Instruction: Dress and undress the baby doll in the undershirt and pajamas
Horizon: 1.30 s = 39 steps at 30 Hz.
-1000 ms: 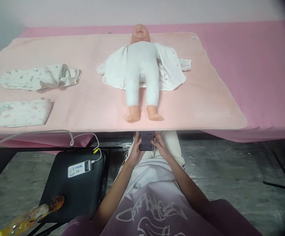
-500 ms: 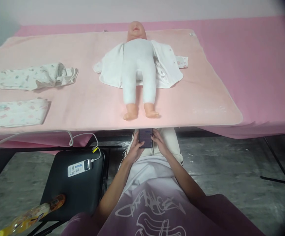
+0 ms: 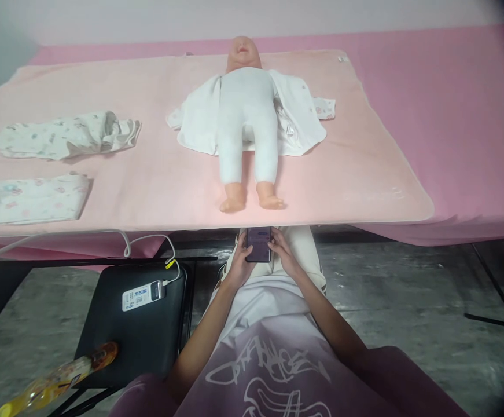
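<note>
- Black phone [image 3: 258,245], upright in view and held low over the wearer's lap, just below the near edge of a table covered in pink cloth [image 3: 429,116]
- Left hand [image 3: 239,262] curled round one side of the phone, its thumb on or just over the lower screen
- Right hand [image 3: 284,255] bent round the other side, thumb also at the screen; both hands partly closed, sharing the phone between them
- Progress, as a judgement: the phone is in hand and its screen lit, so its use seems under way; how much is done or left cannot be told
- Look of the phone: slim, rectangular, dark-edged, with a dim purplish screen and a few pale marks near the top, too small to read; its upper end meets the table edge in view, so a little may be hidden
- Beyond the hands, untouched: a doll [image 3: 248,104] on its back, over a white garment [image 3: 199,121] spread open on both sides
</note>
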Each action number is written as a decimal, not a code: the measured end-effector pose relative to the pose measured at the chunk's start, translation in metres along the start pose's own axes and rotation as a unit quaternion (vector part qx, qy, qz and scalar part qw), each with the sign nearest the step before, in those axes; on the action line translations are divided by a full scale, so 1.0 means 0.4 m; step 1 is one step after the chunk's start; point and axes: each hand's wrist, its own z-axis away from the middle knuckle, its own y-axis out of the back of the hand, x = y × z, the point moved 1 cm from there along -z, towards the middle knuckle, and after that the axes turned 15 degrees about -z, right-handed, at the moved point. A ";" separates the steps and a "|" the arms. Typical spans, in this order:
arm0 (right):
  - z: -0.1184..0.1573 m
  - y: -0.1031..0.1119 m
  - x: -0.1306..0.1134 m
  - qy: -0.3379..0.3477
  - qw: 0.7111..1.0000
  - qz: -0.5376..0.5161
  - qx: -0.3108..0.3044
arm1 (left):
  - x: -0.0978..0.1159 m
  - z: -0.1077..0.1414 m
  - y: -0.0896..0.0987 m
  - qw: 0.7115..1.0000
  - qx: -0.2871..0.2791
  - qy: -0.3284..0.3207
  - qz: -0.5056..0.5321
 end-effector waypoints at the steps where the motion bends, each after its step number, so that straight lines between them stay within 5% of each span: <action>1: 0.001 0.000 0.003 0.002 1.000 -0.003 0.002 | 0.003 0.001 -0.002 1.000 -0.002 0.006 0.018; 10: 0.000 0.000 0.010 0.027 0.999 0.015 -0.008 | 0.007 -0.004 -0.016 0.998 0.053 0.009 0.012; 21: -0.016 -0.031 0.044 0.070 0.993 0.083 0.044 | -0.003 0.000 0.001 0.999 0.020 0.019 0.024; 29: 0.002 0.010 0.040 0.054 0.995 0.084 -0.019 | 0.004 -0.002 -0.004 0.998 -0.003 0.003 0.059; 39: 0.001 0.008 0.014 0.028 0.998 0.032 -0.045 | 0.003 -0.006 -0.013 0.998 0.048 0.015 0.029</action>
